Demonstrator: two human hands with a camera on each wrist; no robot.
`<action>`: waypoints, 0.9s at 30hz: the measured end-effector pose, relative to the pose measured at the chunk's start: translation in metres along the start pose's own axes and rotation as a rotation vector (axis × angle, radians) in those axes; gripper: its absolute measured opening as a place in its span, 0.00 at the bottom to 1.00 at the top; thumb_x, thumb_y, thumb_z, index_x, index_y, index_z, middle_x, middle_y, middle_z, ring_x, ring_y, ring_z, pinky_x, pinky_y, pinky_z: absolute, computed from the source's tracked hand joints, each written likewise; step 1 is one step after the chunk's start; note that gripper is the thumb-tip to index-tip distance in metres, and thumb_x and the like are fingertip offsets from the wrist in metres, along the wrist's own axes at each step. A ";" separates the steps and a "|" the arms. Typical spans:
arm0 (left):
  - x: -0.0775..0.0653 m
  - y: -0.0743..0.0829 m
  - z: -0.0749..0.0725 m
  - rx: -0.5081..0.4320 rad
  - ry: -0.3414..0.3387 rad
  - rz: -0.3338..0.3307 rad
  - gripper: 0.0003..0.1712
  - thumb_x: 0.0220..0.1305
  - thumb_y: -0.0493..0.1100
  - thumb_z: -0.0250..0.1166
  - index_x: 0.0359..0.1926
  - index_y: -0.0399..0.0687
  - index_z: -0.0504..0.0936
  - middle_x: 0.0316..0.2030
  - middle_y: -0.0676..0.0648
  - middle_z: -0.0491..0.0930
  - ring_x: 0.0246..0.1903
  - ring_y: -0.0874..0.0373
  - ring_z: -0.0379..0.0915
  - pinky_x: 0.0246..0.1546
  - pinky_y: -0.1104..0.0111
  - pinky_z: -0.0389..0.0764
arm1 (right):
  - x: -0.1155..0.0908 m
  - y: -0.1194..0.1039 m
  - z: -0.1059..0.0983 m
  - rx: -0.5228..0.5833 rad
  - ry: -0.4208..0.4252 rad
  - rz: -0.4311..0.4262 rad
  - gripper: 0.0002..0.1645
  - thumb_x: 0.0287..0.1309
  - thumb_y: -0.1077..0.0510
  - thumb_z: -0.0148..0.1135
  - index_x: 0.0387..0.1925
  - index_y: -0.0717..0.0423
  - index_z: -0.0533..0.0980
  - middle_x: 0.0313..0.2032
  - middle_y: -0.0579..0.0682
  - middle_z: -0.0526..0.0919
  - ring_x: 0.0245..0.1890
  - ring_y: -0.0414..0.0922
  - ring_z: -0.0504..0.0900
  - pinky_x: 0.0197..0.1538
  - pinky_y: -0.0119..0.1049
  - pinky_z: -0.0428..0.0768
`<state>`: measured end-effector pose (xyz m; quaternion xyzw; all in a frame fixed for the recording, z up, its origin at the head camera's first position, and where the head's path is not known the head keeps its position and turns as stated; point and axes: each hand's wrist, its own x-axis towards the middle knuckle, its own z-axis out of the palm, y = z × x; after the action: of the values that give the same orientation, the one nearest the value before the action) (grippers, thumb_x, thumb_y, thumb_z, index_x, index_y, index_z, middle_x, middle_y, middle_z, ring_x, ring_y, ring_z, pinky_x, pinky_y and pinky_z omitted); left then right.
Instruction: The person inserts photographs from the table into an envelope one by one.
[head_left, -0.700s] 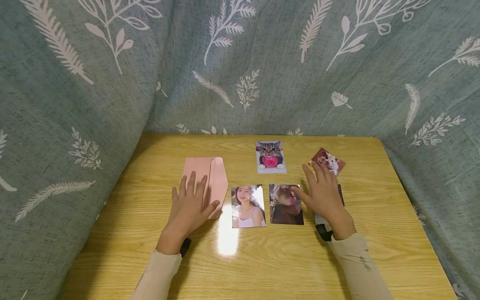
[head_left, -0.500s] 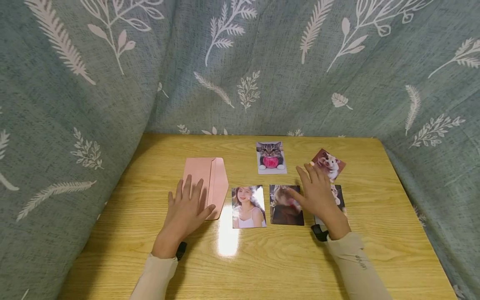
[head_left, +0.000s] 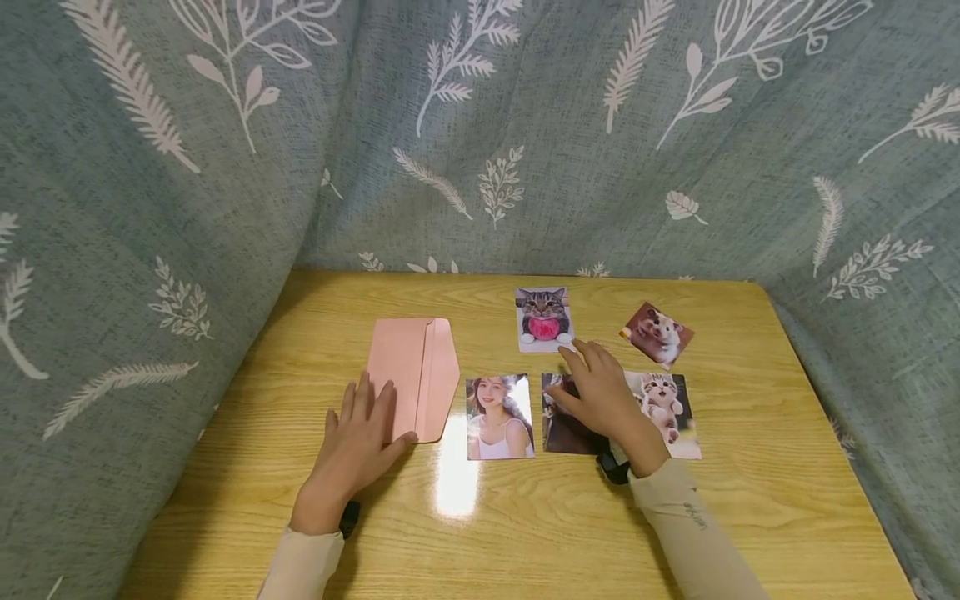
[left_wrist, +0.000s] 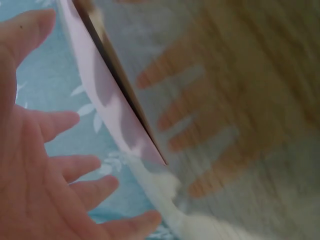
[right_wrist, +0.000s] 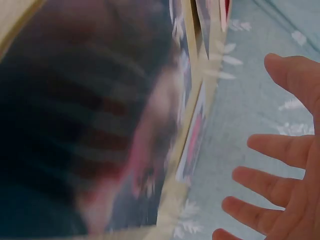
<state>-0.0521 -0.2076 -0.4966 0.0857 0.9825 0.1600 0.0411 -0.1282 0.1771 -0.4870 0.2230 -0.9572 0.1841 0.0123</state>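
Over the lower left part of a pink envelope (head_left: pixel 397 367), my left hand (head_left: pixel 352 446) hovers with fingers extended. The left wrist view shows a gap between that hand (left_wrist: pixel 30 170) and the tabletop. My right hand (head_left: pixel 603 404) is held above a dark photo (head_left: pixel 562 437), covering much of it. In the right wrist view its fingers (right_wrist: pixel 275 150) are spread and hold nothing, with the dark photo (right_wrist: pixel 75 125) below. A kitten photo (head_left: pixel 663 408) lies to its right, partly behind the wrist. Left of the dark photo lies a portrait photo (head_left: pixel 501 425) of a person in a white top.
Farther back lies a photo of a cat with a pink ball-like object (head_left: pixel 543 321). A hamster photo (head_left: pixel 658 333) lies askew at the right. The wooden table (head_left: pixel 480 550) reflects a bright light patch near the portrait. A leaf-patterned curtain (head_left: pixel 525 125) borders its back and sides.
My right hand has shifted left from near the hamster and kitten photos to above the dark photo, uncovering the kitten. My left hand has drawn back toward the lower left, off much of the envelope.
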 end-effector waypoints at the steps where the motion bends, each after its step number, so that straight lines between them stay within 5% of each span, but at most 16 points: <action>1: -0.001 -0.001 0.000 0.000 -0.002 0.001 0.50 0.67 0.64 0.62 0.78 0.41 0.55 0.76 0.29 0.41 0.73 0.29 0.36 0.60 0.26 0.49 | 0.001 -0.002 0.002 -0.001 -0.004 -0.002 0.42 0.65 0.41 0.65 0.70 0.62 0.66 0.69 0.68 0.63 0.70 0.67 0.58 0.68 0.65 0.57; 18: -0.002 -0.001 0.006 0.005 -0.098 -0.027 0.47 0.69 0.66 0.58 0.79 0.51 0.54 0.76 0.29 0.41 0.74 0.30 0.36 0.61 0.25 0.45 | 0.020 -0.031 0.027 -0.072 -0.165 -0.073 0.41 0.65 0.37 0.62 0.70 0.57 0.68 0.69 0.65 0.65 0.69 0.65 0.60 0.68 0.64 0.59; 27: -0.001 0.001 0.003 0.014 -0.115 -0.034 0.46 0.70 0.66 0.58 0.79 0.50 0.55 0.76 0.29 0.44 0.74 0.30 0.38 0.61 0.25 0.44 | 0.023 -0.031 0.034 -0.140 -0.159 -0.071 0.40 0.62 0.37 0.66 0.65 0.59 0.72 0.67 0.65 0.67 0.67 0.66 0.63 0.66 0.64 0.62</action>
<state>-0.0510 -0.2056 -0.4991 0.0782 0.9810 0.1472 0.0994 -0.1337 0.1293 -0.5052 0.2690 -0.9573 0.0979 -0.0414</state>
